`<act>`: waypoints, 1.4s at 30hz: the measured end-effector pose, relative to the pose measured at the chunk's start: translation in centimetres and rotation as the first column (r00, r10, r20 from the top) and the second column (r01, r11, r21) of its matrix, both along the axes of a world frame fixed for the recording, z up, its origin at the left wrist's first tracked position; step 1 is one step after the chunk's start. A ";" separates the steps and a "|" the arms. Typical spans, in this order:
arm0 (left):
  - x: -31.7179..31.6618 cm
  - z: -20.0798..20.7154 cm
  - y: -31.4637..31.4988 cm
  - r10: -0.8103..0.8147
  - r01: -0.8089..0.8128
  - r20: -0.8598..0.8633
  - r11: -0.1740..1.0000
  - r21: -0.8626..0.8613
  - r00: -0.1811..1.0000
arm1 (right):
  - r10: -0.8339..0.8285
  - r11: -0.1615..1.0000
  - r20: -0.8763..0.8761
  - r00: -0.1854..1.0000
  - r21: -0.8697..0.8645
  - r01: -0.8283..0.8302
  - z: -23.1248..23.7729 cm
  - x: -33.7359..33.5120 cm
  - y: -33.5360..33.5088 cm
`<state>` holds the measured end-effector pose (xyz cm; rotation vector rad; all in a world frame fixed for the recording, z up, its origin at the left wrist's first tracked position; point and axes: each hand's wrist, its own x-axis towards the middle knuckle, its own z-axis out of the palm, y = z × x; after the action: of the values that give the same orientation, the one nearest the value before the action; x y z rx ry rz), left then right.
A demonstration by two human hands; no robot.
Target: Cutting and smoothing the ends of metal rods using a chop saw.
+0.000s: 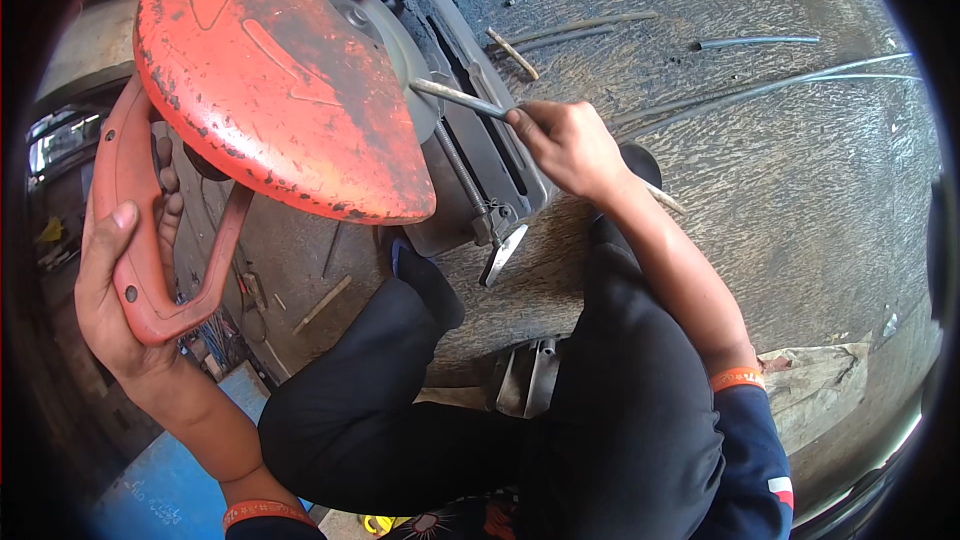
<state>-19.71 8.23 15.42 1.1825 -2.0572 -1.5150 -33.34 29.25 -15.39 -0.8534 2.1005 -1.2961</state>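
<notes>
A cut-off saw stands before me, its scuffed red guard (290, 90) partly covering a pale cutting disc (412, 75). My left hand (105, 310) is wrapped round the red loop handle (138, 225) at the saw's left. In my right hand (572, 148) is a thin grey metal rod (460, 99), pinched between thumb and fingers. The rod's far end lies at the disc, over the dark saw base (490, 135); whether it touches the disc I cannot tell. A threaded clamp screw (462, 168) with a metal crank (503, 255) sits at the base's near end.
Long thin rods (770, 87) and a short dark tube (757, 42) lie on the worn floor to the right. Several sticks and offcuts (580, 32) lie beyond the saw. A crumpled sheet (818, 390) is at lower right, a blue panel (165, 480) at lower left. My legs flank the base.
</notes>
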 end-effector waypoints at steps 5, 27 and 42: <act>0.0 0.0 0.3 -0.076 0.076 0.006 0.997 -0.030 0.997 | 0.066 0.997 0.372 0.926 0.010 -0.075 -0.5 -1.4 -0.2; 0.1 -0.3 0.5 -0.033 0.035 -0.091 0.999 0.022 0.995 | 0.050 0.986 0.020 0.999 -0.160 -0.046 -0.2 1.5 -0.7; 0.1 -0.4 0.6 -0.010 0.010 -0.072 1.000 0.001 0.997 | 0.023 0.996 -0.492 0.870 -0.068 -0.065 -0.2 1.6 0.1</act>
<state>-19.64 8.79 15.02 1.1030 -2.0179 -1.5413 -31.69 29.39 -15.61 -1.3810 2.3991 -1.2412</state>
